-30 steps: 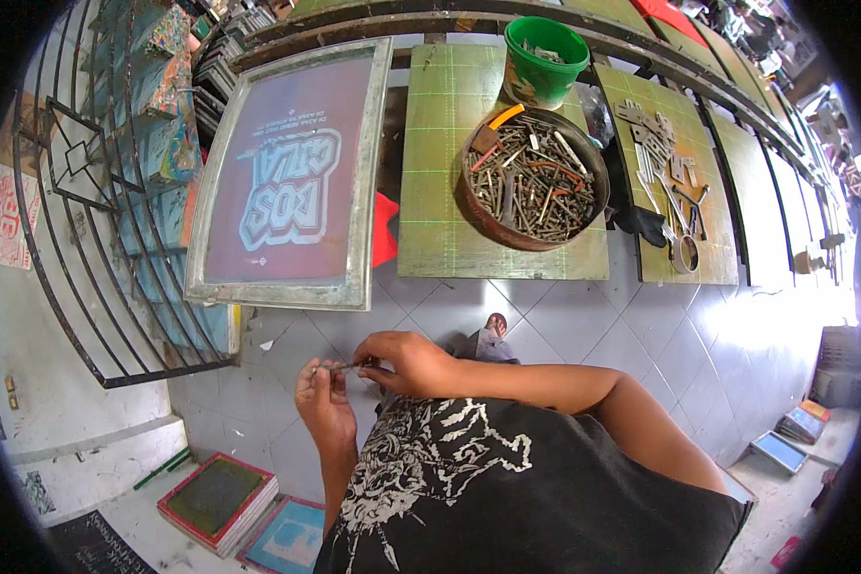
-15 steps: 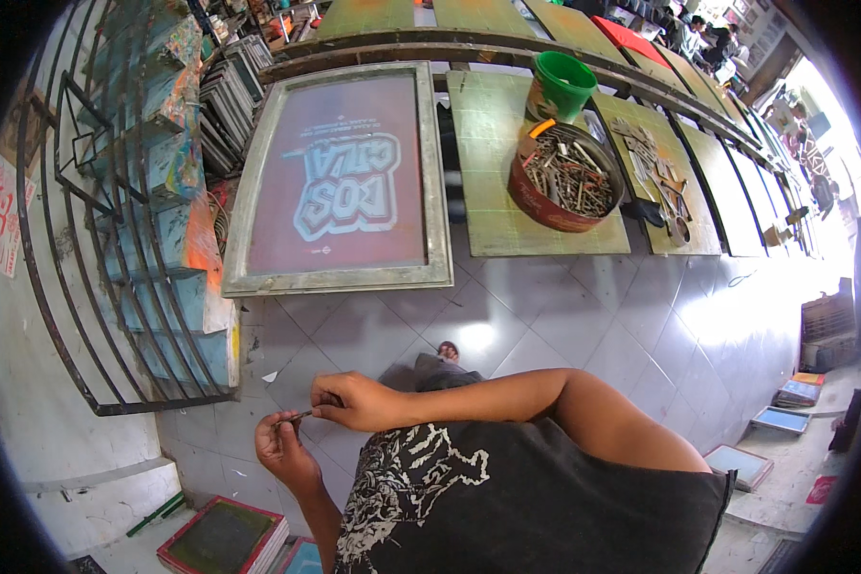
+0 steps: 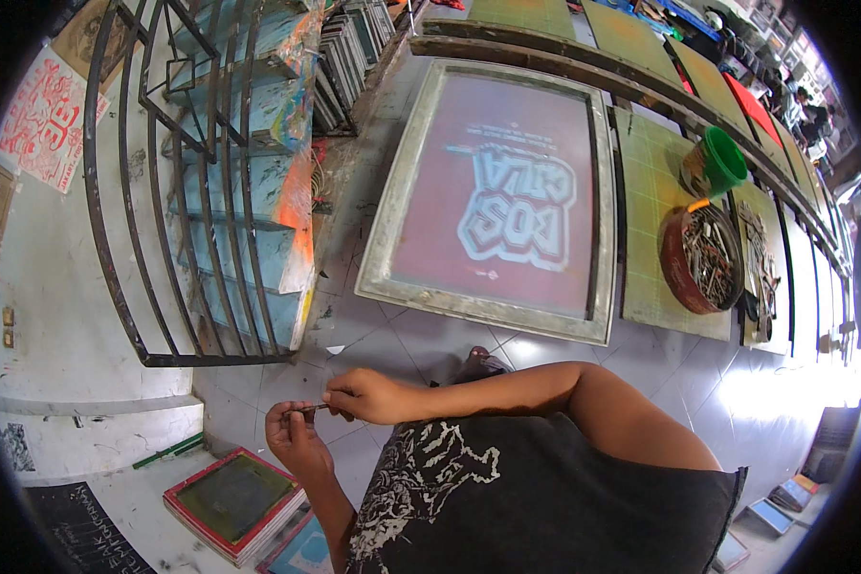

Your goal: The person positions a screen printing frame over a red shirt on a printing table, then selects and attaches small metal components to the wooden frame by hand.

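In front of my body, at the lower left, both hands meet over a small thin dark rod (image 3: 308,409), possibly a screw; its kind is too small to tell. My left hand (image 3: 298,444) pinches one end between thumb and fingers. The other end is in the closed fingers of my right hand (image 3: 365,394), whose arm reaches across my body. Beyond my hands, a large framed printing screen (image 3: 507,320) with a pale stencil of block letters lies on the bench. Neither hand touches it.
Black metal railings (image 3: 215,362) and blue steps (image 3: 253,251) rise at the left. A red-framed screen (image 3: 234,502) tops a stack at the lower left. On the green boards at the right stand a round tin (image 3: 681,277) of small metal pieces and a green bucket (image 3: 722,163). Tiled floor (image 3: 373,349) lies between.
My view has swung left, so the bench, screen and tin sit further right. Both hands stay close together on the thin rod, with only slight movement of the fingers.
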